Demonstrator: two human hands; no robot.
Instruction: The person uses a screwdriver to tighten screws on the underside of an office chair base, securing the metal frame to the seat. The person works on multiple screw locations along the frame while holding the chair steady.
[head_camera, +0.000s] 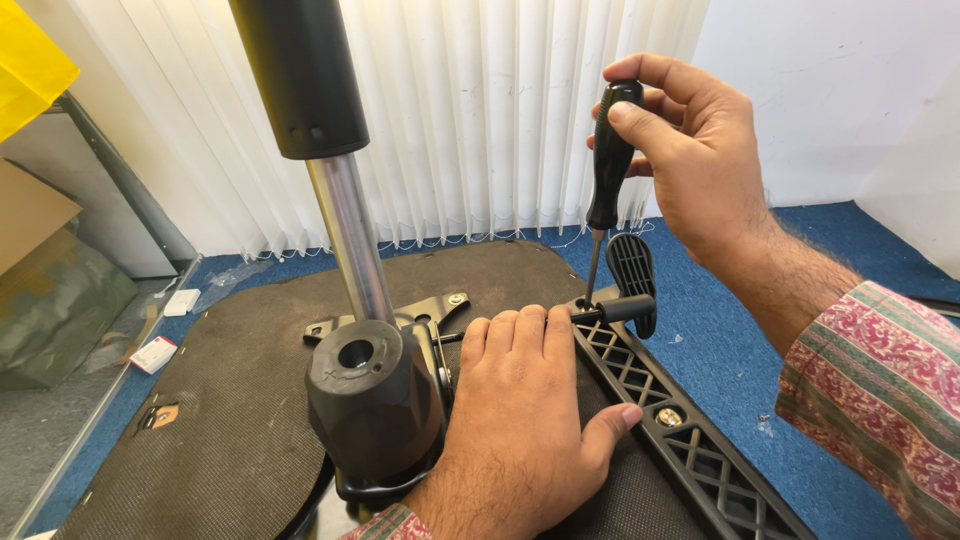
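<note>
Right hand (690, 150): wrapped around the black screwdriver (610, 150), held upright, tip down at the black plastic armrest bracket (690, 440).
Left hand (525, 400): flat, fingers together, pressing on the upturned chair seat (220, 400) beside the gas-lift column (345, 210).
Seat: lying on blue carpet (730, 320).

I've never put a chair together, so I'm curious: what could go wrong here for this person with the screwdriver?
1. The left hand lies flat right beside the screwdriver tip; a slip could jab its fingers.
2. The right hand holds the tool slightly tilted, so it may cam out of the screw.
3. The upright gas cylinder stands close and might get knocked.
</note>
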